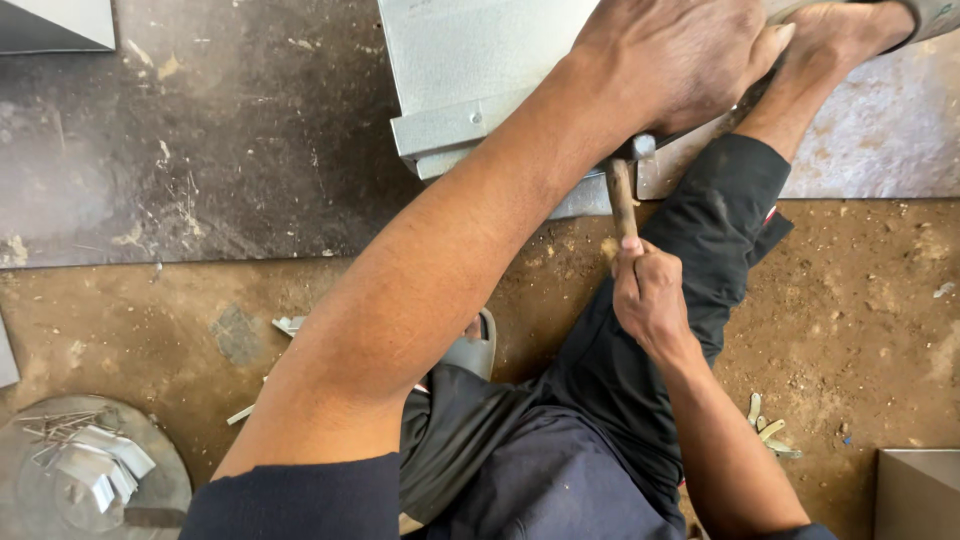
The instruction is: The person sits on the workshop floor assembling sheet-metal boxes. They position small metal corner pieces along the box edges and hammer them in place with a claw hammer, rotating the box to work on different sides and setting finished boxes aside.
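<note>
Now | right hand (650,295) grips hammer (622,190) (wooden handle) | left hand (680,60) presses grey sheet-metal piece (470,60), fingers closed

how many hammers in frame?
1. A wooden-handled hammer at centre, gripped low on the handle by the right hand, its head partly hidden under the left hand that presses on the folded sheet-metal piece. Others could be out of view.

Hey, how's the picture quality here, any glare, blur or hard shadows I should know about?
Head view: even daylight, soft shadows only; mild sheen on the grey sheet-metal piece, no harsh glare; left hand and right hand on the hammer look sharp; the near left forearm looms large from the wide lens.
</note>
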